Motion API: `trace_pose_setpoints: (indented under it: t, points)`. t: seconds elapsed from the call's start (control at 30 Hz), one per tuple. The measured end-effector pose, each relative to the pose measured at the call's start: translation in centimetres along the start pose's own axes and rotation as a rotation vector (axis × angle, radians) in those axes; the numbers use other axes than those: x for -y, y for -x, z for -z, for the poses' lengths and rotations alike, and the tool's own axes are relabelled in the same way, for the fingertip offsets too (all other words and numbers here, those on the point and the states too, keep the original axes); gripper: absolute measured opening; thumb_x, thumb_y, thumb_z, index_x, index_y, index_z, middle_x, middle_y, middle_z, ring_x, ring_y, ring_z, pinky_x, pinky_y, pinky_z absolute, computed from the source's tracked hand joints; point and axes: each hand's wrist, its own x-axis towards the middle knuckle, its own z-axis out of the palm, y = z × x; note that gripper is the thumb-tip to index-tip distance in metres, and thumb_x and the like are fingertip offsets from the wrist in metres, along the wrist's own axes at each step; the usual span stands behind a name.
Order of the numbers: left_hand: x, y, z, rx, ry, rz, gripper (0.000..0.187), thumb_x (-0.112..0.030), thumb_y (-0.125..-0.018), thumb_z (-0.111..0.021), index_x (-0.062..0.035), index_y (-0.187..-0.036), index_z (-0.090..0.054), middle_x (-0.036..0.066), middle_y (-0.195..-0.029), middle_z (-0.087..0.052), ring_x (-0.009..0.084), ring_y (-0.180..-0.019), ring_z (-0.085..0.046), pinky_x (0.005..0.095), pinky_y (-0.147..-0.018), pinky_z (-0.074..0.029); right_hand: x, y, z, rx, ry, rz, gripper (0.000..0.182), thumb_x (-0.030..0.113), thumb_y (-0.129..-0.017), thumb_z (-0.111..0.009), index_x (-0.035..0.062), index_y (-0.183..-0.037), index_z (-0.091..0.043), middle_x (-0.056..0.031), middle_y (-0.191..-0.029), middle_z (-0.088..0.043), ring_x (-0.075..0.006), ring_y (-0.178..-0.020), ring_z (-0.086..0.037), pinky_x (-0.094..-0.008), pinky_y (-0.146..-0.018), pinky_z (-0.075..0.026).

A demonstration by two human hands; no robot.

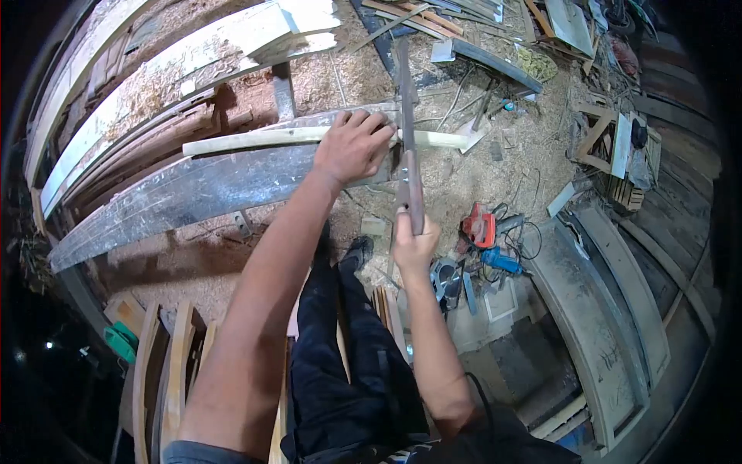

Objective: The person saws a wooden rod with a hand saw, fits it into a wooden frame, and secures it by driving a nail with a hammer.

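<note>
My left hand (355, 147) is closed over a long pale wood strip (255, 141), pressing it down on the grey, worn bench plank (224, 184). In my right hand (416, 243) is the handle of a hand saw (407, 100), whose long blade points away from me. The blade crosses the strip just right of my left fingers, close to the bench's right end. Past the blade, the strip's short end sticks out over the shavings-covered floor.
Shavings cover another long board (147, 100) at the back left. On the floor to the right lie a red power tool (481, 226) and a blue one (502, 261) with cords. Curved wooden frames (587, 309) lean at the lower right; upright boards (179, 352) stand lower left.
</note>
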Motion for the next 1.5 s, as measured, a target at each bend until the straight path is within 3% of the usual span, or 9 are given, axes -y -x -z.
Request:
trace_pose_setpoints:
  t: [0.27,0.33,0.4,0.47,0.67,0.93,1.23,1.37,1.5]
  points:
    - [-1.1,-1.3,0.1,-0.105,0.107,0.195,0.030,-0.026,-0.086,-0.057,-0.0139,-0.113,-0.062,0.009,-0.117,-0.056,0.0247,-0.116,-0.051,0.0470,-0.102,-0.035,-0.5,-0.8,-0.7,-0.012,0.046,0.179,0.025,0.017,-0.088,-0.064,0.0000,-0.070,-0.059,-0.0042,-0.054,-0.051,-0.0110,-0.051,-0.050,-0.0334,-0.051,-0.041]
    - [-1.9,-3.8,-1.0,-0.390,0.151,0.732,0.030,-0.025,-0.088,-0.056,-0.0084,-0.112,-0.062,0.013,-0.125,-0.054,0.0252,-0.123,-0.049,0.0517,-0.108,-0.030,-0.7,-0.8,-0.5,-0.013,0.028,0.147,0.027,0.017,-0.087,-0.065,0.0003,-0.068,-0.056,-0.0051,-0.053,-0.049,-0.0111,-0.051,-0.049,-0.0345,-0.050,-0.040]
    - [-1.8,-5.4,-0.9,-0.320,0.008,0.883,0.036,-0.030,-0.091,-0.049,-0.0038,-0.108,-0.067,0.017,-0.123,-0.060,0.0266,-0.124,-0.052,0.0543,-0.112,-0.025,-1.6,-1.5,-0.3,0.031,0.084,0.154,0.027,0.017,-0.087,-0.065,-0.0003,-0.067,-0.056,-0.0037,-0.053,-0.048,-0.0094,-0.053,-0.047,-0.0342,-0.050,-0.039]
    - [-2.5,-7.1,1.3,0.225,0.011,1.084,0.042,-0.034,-0.090,-0.046,-0.0048,-0.106,-0.071,0.019,-0.106,-0.070,0.0306,-0.106,-0.064,0.0512,-0.109,-0.031,-1.2,-1.8,-0.5,0.039,0.060,0.136,0.030,0.018,-0.088,-0.066,-0.0005,-0.066,-0.056,-0.0039,-0.053,-0.046,-0.0089,-0.054,-0.045,-0.0342,-0.050,-0.039]
    - [-2.4,-6.6,-1.0,0.030,-0.102,1.034,0.044,-0.036,-0.088,-0.044,-0.0064,-0.102,-0.073,0.019,-0.097,-0.073,0.0304,-0.096,-0.069,0.0496,-0.109,-0.032,0.5,-1.3,0.8,0.109,0.049,-0.030,0.037,0.023,-0.094,-0.066,-0.0010,-0.068,-0.058,-0.0035,-0.054,-0.047,-0.0079,-0.055,-0.044,-0.0340,-0.050,-0.037]
    - [-1.9,-7.9,-0.7,0.208,-0.014,1.155,0.039,-0.034,-0.088,-0.044,-0.0102,-0.097,-0.074,0.017,-0.096,-0.073,0.0294,-0.093,-0.069,0.0485,-0.111,-0.031,-3.6,5.8,5.1,-0.079,0.004,-0.094,0.018,0.010,-0.085,-0.068,-0.0001,-0.071,-0.062,-0.0024,-0.056,-0.053,-0.0087,-0.053,-0.049,-0.0292,-0.052,-0.038]
    - [-2.3,-7.7,-0.8,0.155,-0.067,1.162,0.039,-0.032,-0.088,-0.043,-0.0124,-0.097,-0.076,0.016,-0.094,-0.073,0.0289,-0.092,-0.069,0.0473,-0.110,-0.032,-0.4,1.1,8.1,0.182,0.200,-0.107,0.024,0.018,-0.088,-0.069,-0.0010,-0.076,-0.064,-0.0025,-0.057,-0.051,-0.0078,-0.054,-0.047,-0.0298,-0.052,-0.042]
    - [-2.3,-7.6,-1.3,0.053,-0.100,1.104,0.038,-0.033,-0.088,-0.044,-0.0125,-0.097,-0.075,0.015,-0.095,-0.074,0.0280,-0.093,-0.069,0.0470,-0.109,-0.033,3.6,-1.9,2.7,-0.056,-0.162,0.096,0.035,0.025,-0.093,-0.068,0.0004,-0.069,-0.060,-0.0007,-0.054,-0.046,-0.0071,-0.054,-0.045,-0.0292,-0.050,-0.039]
    - [-2.3,-6.5,-1.5,-0.031,-0.063,1.036,0.035,-0.032,-0.090,-0.046,-0.0108,-0.098,-0.072,0.014,-0.098,-0.073,0.0271,-0.097,-0.067,0.0484,-0.106,-0.034,5.6,-6.9,-0.5,-0.212,-0.062,0.209,0.032,0.026,-0.095,-0.068,-0.0009,-0.077,-0.063,-0.0008,-0.055,-0.049,-0.0079,-0.053,-0.045,-0.0297,-0.050,-0.039]
